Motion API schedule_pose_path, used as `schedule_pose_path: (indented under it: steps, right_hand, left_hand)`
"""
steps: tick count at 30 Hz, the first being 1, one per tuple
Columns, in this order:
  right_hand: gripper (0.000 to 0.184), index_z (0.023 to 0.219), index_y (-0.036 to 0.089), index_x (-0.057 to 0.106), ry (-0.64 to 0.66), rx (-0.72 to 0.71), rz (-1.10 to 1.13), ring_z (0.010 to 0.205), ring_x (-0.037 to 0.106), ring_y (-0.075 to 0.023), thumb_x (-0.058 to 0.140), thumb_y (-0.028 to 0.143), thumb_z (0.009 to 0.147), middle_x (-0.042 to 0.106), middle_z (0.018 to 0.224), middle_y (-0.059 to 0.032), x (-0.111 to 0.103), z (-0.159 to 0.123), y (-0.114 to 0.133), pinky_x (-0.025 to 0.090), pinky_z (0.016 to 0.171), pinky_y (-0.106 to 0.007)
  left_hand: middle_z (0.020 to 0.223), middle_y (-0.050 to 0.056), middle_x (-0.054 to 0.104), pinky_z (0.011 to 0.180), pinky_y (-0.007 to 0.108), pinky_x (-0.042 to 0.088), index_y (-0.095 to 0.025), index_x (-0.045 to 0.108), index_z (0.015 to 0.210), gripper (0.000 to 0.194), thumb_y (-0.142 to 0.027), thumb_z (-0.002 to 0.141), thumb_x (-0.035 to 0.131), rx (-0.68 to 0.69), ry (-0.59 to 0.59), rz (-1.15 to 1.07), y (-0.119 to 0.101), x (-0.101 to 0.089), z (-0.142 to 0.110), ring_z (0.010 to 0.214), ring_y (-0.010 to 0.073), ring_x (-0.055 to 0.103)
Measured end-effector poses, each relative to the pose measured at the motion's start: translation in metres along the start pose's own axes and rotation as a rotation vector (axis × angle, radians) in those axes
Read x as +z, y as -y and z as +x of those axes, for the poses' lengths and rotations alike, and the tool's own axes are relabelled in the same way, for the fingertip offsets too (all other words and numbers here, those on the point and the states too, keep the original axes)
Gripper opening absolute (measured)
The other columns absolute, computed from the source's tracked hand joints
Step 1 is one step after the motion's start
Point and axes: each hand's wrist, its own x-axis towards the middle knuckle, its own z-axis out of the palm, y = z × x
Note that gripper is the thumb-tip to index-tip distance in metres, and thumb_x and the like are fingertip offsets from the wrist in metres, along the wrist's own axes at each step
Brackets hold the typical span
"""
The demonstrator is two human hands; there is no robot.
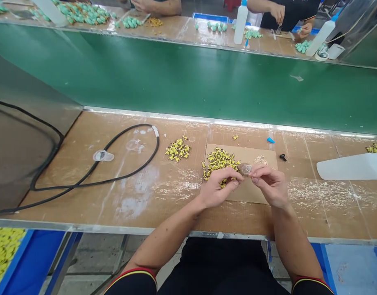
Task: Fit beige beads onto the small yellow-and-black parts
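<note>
My left hand (220,186) is closed in a pinch at the cardboard sheet's middle, beside a heap of small yellow-and-black pieces (219,159). Facing it, my right hand (271,185) is also closed, thumb against forefinger. The fingertips of both hands nearly meet; whatever they pinch is too small to make out. Just beyond the fingertips is a small clear round cup (246,168); I cannot tell whether a finger touches it. Small pale ring-like bits (260,160) lie on the cardboard sheet (252,196) behind my right hand.
A looped black cable (114,178) and a clear plastic cup (102,155) lie left. Another yellow-black pile (178,149) sits nearer. A blue cap (270,140), a black piece (283,157) and a white bottle (351,166) are right. Beyond the green belt (188,78), co-workers handle mint-green pieces.
</note>
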Motion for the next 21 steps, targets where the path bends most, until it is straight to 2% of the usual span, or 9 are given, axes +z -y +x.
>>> schedule_pose_path:
  steps: [4, 10, 17, 21]
  right_hand:
    - [0.002, 0.089, 0.031, 0.079, 0.068, 0.017, 0.024, 0.092, 0.069, -0.0186, 0.079, 0.033, 0.089, 0.070, 0.095, -0.0039, 0.010, -0.002, -0.004, 0.059, 0.081, -0.035]
    - [0.008, 0.084, 0.029, 0.077, 0.036, 0.019, 0.001, 0.089, 0.067, -0.0184, 0.082, 0.035, 0.087, 0.066, 0.091, -0.0033, 0.017, -0.002, -0.005, 0.057, 0.079, -0.035]
    - [0.007, 0.086, 0.027, 0.076, -0.025, -0.089, -0.120, 0.077, 0.064, -0.0162, 0.082, 0.031, 0.087, 0.066, 0.086, -0.0027, 0.018, -0.002, -0.002, 0.053, 0.062, -0.030]
    - [0.007, 0.089, 0.028, 0.078, -0.015, -0.147, -0.116, 0.073, 0.062, -0.0146, 0.083, 0.026, 0.086, 0.066, 0.084, -0.0016, 0.018, -0.001, -0.001, 0.050, 0.059, -0.028]
  left_hand:
    - [0.078, 0.005, 0.068, 0.065, 0.028, 0.045, -0.018, 0.072, 0.089, 0.032, -0.048, 0.096, 0.063, -0.067, -0.033, -0.070, 0.002, 0.003, -0.001, 0.066, 0.0138, 0.056]
    - [0.077, 0.005, 0.068, 0.061, 0.027, 0.041, -0.016, 0.071, 0.085, 0.035, -0.049, 0.096, 0.064, -0.133, -0.038, -0.112, -0.001, 0.003, 0.001, 0.064, 0.0125, 0.053]
    - [0.077, 0.006, 0.069, 0.062, 0.026, 0.042, -0.015, 0.073, 0.086, 0.029, -0.041, 0.093, 0.065, -0.191, -0.015, -0.133, -0.001, 0.000, 0.002, 0.064, 0.0123, 0.055]
    - [0.075, 0.005, 0.069, 0.063, 0.026, 0.043, -0.015, 0.072, 0.085, 0.026, -0.038, 0.094, 0.063, -0.147, -0.004, -0.068, -0.004, 0.000, 0.002, 0.064, 0.0123, 0.054]
